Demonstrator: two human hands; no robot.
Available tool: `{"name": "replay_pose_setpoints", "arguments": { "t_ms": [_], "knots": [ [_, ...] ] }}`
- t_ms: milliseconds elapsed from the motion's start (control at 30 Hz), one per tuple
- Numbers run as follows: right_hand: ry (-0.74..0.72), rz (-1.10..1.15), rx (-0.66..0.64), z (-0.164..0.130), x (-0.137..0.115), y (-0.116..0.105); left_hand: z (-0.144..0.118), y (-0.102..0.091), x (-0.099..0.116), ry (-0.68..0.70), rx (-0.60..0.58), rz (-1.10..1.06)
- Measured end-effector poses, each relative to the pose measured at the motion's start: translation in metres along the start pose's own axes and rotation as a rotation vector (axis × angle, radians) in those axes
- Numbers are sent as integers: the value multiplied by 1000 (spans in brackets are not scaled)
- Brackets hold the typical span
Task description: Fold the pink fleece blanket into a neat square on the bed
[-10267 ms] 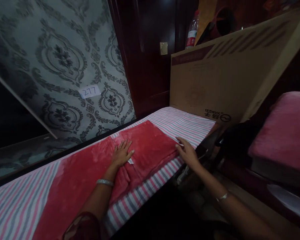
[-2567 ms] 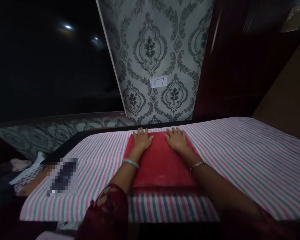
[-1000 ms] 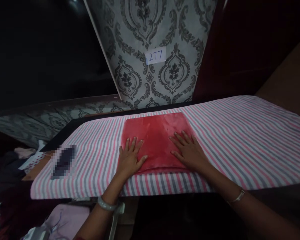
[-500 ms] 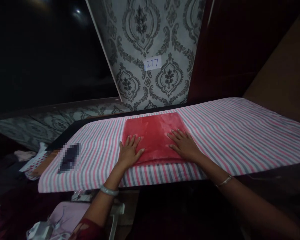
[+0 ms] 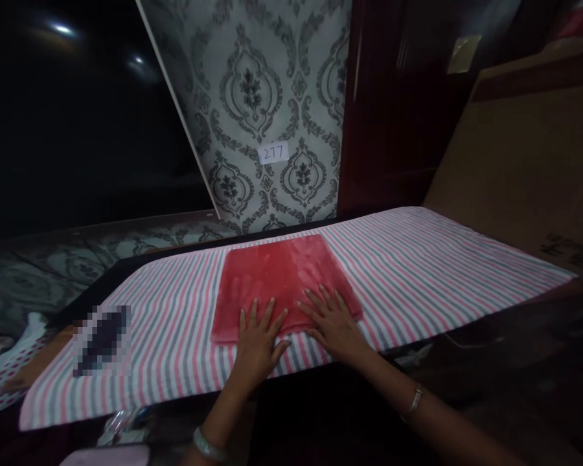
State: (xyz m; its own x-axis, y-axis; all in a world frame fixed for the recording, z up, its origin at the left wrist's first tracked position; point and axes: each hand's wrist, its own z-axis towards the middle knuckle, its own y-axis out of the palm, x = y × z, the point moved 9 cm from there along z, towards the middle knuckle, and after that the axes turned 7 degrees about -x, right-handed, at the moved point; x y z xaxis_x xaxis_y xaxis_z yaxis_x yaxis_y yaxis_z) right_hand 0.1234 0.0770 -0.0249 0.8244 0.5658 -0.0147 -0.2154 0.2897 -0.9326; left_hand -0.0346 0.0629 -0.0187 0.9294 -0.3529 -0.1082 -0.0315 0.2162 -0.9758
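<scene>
A folded red cloth with a velvety surface lies flat on a pink, grey and white striped cover. My left hand rests with spread fingers over the near edge of the red cloth, left of its middle. My right hand lies palm down at the near right part, its fingers also apart. Neither hand grasps anything. Paler finger-shaped marks show on the cloth beyond both hands.
A blurred-out dark object lies on the striped cover at the left. Behind stand a large dark screen, a patterned wall with a paper label, and a cardboard box at the right.
Both hands have slid back toward me, from the middle of the red cloth to its near edge. The camera view has shifted, so the box at the right shows more.
</scene>
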Motion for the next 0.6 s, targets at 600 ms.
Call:
{"name": "replay_pose_setpoints", "arguments": {
  "t_ms": [600],
  "knots": [
    [332,85,-89,190,111,-32,161,-83,-109,-304,-69,-221]
  ]
}}
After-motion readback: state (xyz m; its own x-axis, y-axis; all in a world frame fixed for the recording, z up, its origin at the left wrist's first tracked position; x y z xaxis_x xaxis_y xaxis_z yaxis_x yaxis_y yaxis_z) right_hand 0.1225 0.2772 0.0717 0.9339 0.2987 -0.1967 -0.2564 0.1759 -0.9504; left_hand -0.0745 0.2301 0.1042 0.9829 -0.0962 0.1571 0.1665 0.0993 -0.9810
